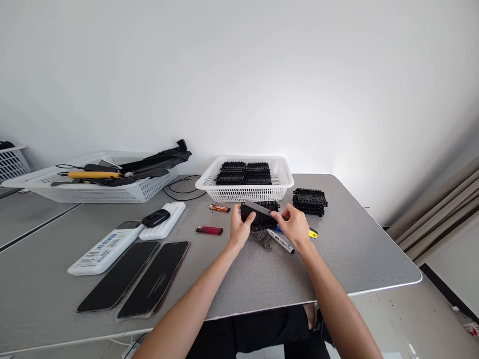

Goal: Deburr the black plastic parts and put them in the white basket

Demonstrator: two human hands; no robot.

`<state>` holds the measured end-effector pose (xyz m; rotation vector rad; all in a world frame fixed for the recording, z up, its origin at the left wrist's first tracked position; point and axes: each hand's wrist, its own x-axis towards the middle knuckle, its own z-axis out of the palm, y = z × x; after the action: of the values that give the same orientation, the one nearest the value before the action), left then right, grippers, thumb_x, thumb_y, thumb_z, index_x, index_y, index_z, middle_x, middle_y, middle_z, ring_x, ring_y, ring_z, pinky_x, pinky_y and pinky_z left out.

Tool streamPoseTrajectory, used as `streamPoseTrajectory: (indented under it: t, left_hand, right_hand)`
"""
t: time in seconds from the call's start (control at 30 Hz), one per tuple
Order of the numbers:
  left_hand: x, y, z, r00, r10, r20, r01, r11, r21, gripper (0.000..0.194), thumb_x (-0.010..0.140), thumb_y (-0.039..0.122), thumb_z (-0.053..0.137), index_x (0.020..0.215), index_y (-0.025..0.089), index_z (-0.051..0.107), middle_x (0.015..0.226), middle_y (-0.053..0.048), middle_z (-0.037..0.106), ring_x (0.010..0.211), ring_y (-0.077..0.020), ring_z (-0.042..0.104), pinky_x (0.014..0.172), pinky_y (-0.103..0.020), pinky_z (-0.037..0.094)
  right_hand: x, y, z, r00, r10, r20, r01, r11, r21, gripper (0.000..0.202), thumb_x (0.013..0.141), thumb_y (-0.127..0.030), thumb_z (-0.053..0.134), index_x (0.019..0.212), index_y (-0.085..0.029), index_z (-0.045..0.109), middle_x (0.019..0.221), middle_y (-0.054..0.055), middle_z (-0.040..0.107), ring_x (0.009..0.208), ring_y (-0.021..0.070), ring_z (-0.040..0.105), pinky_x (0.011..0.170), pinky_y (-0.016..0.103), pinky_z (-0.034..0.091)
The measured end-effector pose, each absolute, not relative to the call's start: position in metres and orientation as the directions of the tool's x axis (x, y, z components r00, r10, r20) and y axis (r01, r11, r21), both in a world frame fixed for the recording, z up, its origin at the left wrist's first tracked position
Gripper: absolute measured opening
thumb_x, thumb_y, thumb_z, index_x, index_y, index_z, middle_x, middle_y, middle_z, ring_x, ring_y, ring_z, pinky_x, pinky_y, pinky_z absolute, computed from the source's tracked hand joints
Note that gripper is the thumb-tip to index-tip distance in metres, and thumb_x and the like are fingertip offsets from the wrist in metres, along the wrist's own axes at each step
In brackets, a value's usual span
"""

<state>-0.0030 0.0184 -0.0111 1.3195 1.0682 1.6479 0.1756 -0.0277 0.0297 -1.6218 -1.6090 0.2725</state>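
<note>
Above the middle of the table, my left hand (241, 227) is closed around the left side of a black plastic part (260, 223) with toothed edges. My right hand (294, 224) pinches the right end of a flat grey strip (259, 209), which lies slantwise across the top of that part. Whether the strip is a file or a blade cannot be made out. Just below my hands lie a white marker (280, 242) and some grey threads or scraps (265, 240). A yellow and blue tool (313, 233) is partly hidden behind my right hand.
A white basket (245, 193) at the back holds several similar parts (243, 173); a stack of them (310, 201) stands right. Two lighters, orange (219, 208) and red (209, 230), lie left of my hands. Further left are phones (154, 279), power banks (108, 249) and a tool basket (101, 192).
</note>
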Motion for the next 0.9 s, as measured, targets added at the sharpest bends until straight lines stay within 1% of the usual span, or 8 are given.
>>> streamPoseTrajectory:
  t: [0.13,0.33,0.4,0.53,0.6,0.77,0.9]
  left_hand:
    - [-0.001,0.017,-0.013,-0.173,0.899,0.401,-0.034,-0.413,0.91,0.039,0.071,0.038,0.074,0.096,0.022,0.049,0.097,-0.005,0.065,0.099,-0.0236,0.064,0.093,-0.04,0.049]
    - [-0.005,0.02,-0.011,-0.197,0.918,0.344,-0.081,-0.365,0.928,0.042,0.07,0.04,0.075,0.097,0.022,0.047,0.095,-0.005,0.065,0.092,-0.0225,0.065,0.086,-0.037,0.051]
    - [-0.005,0.02,-0.012,-0.194,0.918,0.346,-0.072,-0.365,0.928,0.042,0.071,0.04,0.075,0.097,0.022,0.047,0.095,-0.005,0.065,0.092,-0.0222,0.065,0.087,-0.037,0.051]
    - [-0.003,0.017,-0.013,-0.168,0.906,0.388,-0.032,-0.398,0.917,0.04,0.071,0.037,0.074,0.098,0.021,0.049,0.098,-0.005,0.064,0.1,-0.0231,0.063,0.093,-0.039,0.047]
    - [-0.002,0.017,-0.014,-0.164,0.906,0.39,-0.043,-0.402,0.915,0.039,0.071,0.036,0.074,0.098,0.021,0.05,0.097,-0.005,0.065,0.1,-0.0235,0.063,0.093,-0.039,0.047]
    - [-0.005,0.02,-0.012,-0.193,0.929,0.317,-0.137,-0.345,0.928,0.04,0.069,0.033,0.075,0.097,0.021,0.049,0.092,-0.004,0.065,0.09,-0.0218,0.064,0.086,-0.037,0.049]
    - [-0.007,0.022,-0.011,-0.224,0.936,0.27,-0.149,-0.307,0.94,0.04,0.067,0.03,0.076,0.095,0.021,0.049,0.089,-0.003,0.066,0.087,-0.0205,0.064,0.084,-0.036,0.05]
  right_hand:
    - [0.169,-0.028,0.029,0.137,0.927,0.349,0.738,0.139,-0.66,0.048,0.085,-0.062,0.059,0.065,-0.021,0.042,0.063,-0.002,0.056,0.059,0.0139,0.048,0.052,0.025,0.024]
    - [0.187,-0.027,0.031,0.221,0.92,0.324,0.719,0.07,-0.691,0.048,0.086,-0.062,0.058,0.065,-0.021,0.041,0.063,-0.001,0.056,0.059,0.014,0.047,0.051,0.024,0.024]
    - [0.185,-0.027,0.031,0.21,0.921,0.329,0.72,0.082,-0.69,0.048,0.086,-0.061,0.058,0.065,-0.021,0.041,0.062,-0.002,0.056,0.059,0.0138,0.047,0.05,0.024,0.023]
    - [0.17,-0.029,0.029,0.147,0.928,0.344,0.735,0.13,-0.665,0.048,0.086,-0.061,0.059,0.065,-0.021,0.041,0.062,-0.003,0.055,0.058,0.013,0.046,0.05,0.024,0.023]
    - [0.167,-0.029,0.028,0.142,0.927,0.346,0.742,0.132,-0.657,0.049,0.086,-0.061,0.058,0.065,-0.021,0.04,0.062,-0.003,0.055,0.058,0.013,0.046,0.05,0.024,0.023]
    - [0.186,-0.025,0.029,0.223,0.913,0.343,0.74,0.07,-0.669,0.049,0.088,-0.062,0.056,0.066,-0.021,0.04,0.063,-0.002,0.056,0.059,0.0137,0.046,0.05,0.024,0.022]
    - [0.195,-0.024,0.03,0.283,0.89,0.357,0.732,0.041,-0.681,0.051,0.087,-0.064,0.056,0.066,-0.021,0.038,0.063,-0.003,0.056,0.059,0.0137,0.045,0.049,0.024,0.022]
